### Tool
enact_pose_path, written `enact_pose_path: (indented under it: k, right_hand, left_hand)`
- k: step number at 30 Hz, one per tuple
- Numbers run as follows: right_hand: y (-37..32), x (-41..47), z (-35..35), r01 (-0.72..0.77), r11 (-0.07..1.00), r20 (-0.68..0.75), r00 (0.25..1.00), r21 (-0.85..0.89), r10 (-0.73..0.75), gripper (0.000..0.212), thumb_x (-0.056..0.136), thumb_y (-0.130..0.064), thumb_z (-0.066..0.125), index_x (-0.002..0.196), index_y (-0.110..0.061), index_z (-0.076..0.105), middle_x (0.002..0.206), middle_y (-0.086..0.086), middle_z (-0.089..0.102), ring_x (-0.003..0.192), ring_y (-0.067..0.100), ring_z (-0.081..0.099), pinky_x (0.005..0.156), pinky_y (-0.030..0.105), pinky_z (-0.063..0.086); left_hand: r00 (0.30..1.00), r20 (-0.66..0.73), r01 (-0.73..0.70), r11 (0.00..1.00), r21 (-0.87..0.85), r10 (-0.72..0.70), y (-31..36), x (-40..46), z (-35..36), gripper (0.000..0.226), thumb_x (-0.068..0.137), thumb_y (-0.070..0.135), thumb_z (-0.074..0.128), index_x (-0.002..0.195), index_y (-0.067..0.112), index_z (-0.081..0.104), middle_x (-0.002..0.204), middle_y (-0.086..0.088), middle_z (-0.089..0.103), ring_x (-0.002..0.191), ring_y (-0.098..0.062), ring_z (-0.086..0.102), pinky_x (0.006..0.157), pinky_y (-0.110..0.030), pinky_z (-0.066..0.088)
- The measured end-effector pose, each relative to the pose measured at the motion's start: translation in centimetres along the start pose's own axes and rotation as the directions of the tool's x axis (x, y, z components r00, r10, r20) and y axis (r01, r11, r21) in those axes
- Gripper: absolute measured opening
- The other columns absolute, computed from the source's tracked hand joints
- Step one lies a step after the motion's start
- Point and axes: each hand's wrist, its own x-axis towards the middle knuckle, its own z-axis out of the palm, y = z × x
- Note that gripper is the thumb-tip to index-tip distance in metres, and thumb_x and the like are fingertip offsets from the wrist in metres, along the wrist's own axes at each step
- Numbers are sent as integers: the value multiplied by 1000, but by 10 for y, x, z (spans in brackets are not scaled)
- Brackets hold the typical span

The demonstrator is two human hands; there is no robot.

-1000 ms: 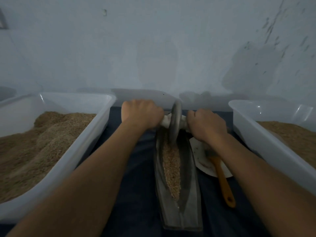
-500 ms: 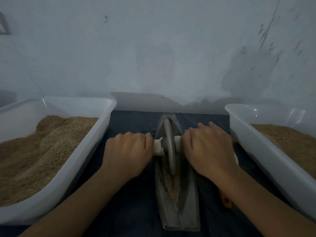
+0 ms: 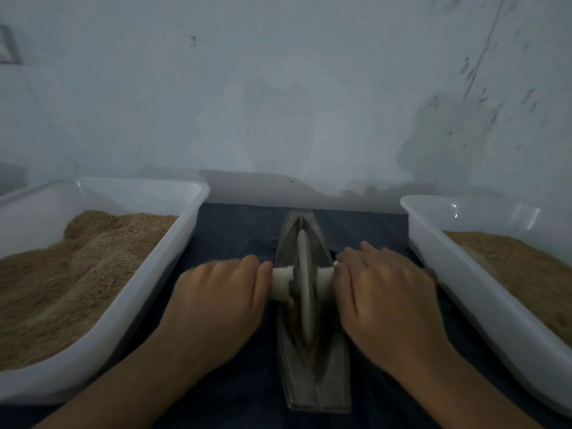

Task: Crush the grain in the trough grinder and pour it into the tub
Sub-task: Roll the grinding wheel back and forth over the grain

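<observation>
The trough grinder point(image 3: 312, 360) lies lengthwise down the middle of the bench, on a dark cloth point(image 3: 235, 230), its narrow far end pointing at the wall. The grinding wheel point(image 3: 304, 286) stands upright on edge in the trough, about midway along it. A pale axle handle point(image 3: 282, 282) sticks out either side. The left hand point(image 3: 216, 300) has its grip curled over the left end of the handle, knuckles up. The right hand point(image 3: 383, 292) covers the right end, fingers laid forward over it; how tightly that grip wraps I can't tell. A little grain shows in the trough under the wheel. A white tub point(image 3: 185, 224) heaped with brown grain point(image 3: 77, 274) sits along the bench's left edge, and a second tub point(image 3: 458, 274) holding grain sits along the right edge, each just beside a wrist.
</observation>
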Motion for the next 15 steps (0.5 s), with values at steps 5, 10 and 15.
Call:
enact_pose_path:
  k: [5, 10, 15]
  right_hand:
    - [7, -2, 3, -17, 1000, 32, 999, -13, 17, 45, 103, -36, 29, 78, -28, 66, 72, -11, 65, 68, 9, 63, 70, 23, 45]
    - [33, 69, 64, -133, 971, 274, 944, -199, 186, 30, 103, -29, 27, 80, -21, 44, 70, -7, 39, 59, 14, 31, 52, 33, 15]
    - [40, 71, 71, -115, 981, 341, 926, -154, 162, 15, 101, -20, 43, 87, -17, 38, 75, -1, 41, 68, 22, 45, 57, 36, 38]
  left_hand:
    - [996, 74, 56, 998, 16, -57, 6, 5, 1, 25, 99, 35, 25, 82, 28, 43, 67, 9, 41, 51, -16, 36, 55, -33, 32]
    - [876, 288, 364, 922, 136, -388, -12, 104, 39, 24, 101, 27, 39, 79, 24, 48, 95, 2, 65, 86, -27, 61, 80, -41, 37]
    - [897, 251, 336, 930, 149, -364, -15, 123, 40, 33, 101, 27, 41, 68, 24, 45, 89, 1, 66, 70, -22, 48, 76, -39, 38]
